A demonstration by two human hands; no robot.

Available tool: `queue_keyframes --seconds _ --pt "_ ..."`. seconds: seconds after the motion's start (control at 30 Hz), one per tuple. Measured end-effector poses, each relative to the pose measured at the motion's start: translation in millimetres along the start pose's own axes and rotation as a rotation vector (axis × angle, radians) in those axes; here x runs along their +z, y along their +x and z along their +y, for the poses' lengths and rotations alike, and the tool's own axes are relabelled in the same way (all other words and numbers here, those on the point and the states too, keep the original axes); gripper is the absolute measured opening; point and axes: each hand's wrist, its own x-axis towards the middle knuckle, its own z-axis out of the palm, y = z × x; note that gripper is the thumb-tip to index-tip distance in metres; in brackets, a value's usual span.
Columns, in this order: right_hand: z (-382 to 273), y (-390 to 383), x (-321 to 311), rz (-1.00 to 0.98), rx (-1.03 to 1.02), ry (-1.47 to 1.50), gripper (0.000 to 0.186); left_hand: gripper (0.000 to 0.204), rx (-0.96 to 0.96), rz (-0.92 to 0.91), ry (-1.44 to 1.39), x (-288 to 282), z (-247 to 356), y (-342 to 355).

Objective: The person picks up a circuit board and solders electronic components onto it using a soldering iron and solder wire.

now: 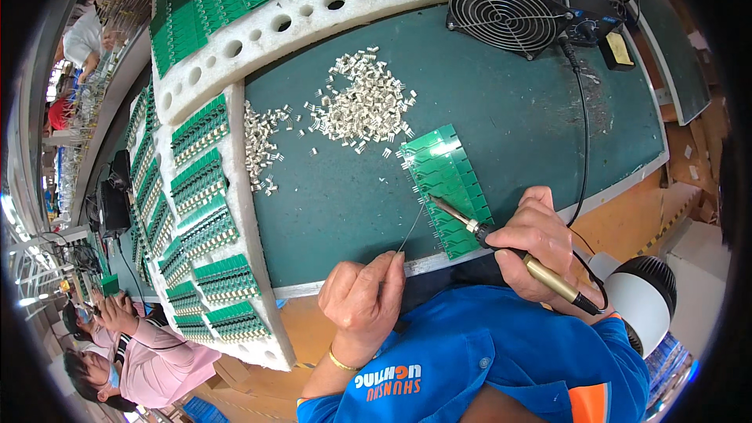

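The right hand (pixel 536 243) is closed around a soldering iron (pixel 501 247), held like a pen, with the tip pointing up and left onto the left edge of a green circuit board panel (pixel 448 188). The left hand (pixel 362 298) is lower, with its fingers pinched on a thin solder wire (pixel 413 227) that rises to the same spot. The panel lies near the front edge of the dark green surface (pixel 509 117). Behind it is a heap of small pale components (pixel 364 106), and a fan (pixel 501 4) stands farther back.
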Motion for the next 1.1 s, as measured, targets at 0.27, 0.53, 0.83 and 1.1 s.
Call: queue_keyframes --seconds 0.27,0.53,0.83,1.1 --pt "3.3 0.6 1.1 0.002 -0.009 0.018 0.022 0.014 -0.004 0.012 0.002 1.1 3.0 0.6" --pt "3.9 0.3 1.0 -0.006 -0.014 0.034 0.021 0.013 0.01 0.012 -0.011 2.1 0.8 1.1" --pt "3.1 1.4 0.2 -0.025 -0.005 0.025 0.019 0.013 0.019 -0.004 -0.025 3.3 1.5 4.2" --pt "2.7 1.2 1.1 -0.029 -0.008 0.007 0.019 0.014 0.036 0.009 -0.026 5.4 1.6 6.4"
